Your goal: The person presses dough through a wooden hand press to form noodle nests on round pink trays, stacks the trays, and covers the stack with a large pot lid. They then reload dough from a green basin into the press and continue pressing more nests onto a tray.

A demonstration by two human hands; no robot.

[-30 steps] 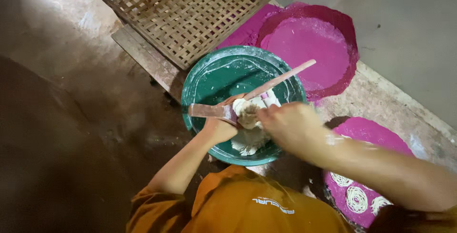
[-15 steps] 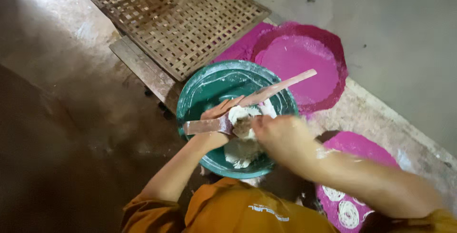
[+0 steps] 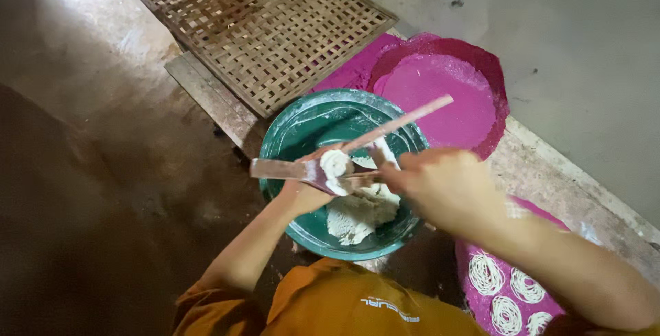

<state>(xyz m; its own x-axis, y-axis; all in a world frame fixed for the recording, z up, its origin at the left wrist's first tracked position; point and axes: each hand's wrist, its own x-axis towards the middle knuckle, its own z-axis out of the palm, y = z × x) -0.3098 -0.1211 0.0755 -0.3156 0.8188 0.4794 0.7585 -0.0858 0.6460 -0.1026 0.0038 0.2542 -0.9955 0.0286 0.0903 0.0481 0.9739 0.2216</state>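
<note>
Head cam: your dough lump (image 3: 335, 164) sits on the flat spatula (image 3: 292, 170) over the green basin (image 3: 302, 126), looks soft and sticky, so pinch from its edge. Your left hand (image 3: 306, 195) grips the spatula; right hand (image 3: 440, 188) is curled narrow around the wooden stick (image 3: 405, 121).

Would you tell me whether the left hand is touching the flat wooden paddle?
Touching: the head view shows the left hand gripping the flat wooden paddle over the green basin.
</note>
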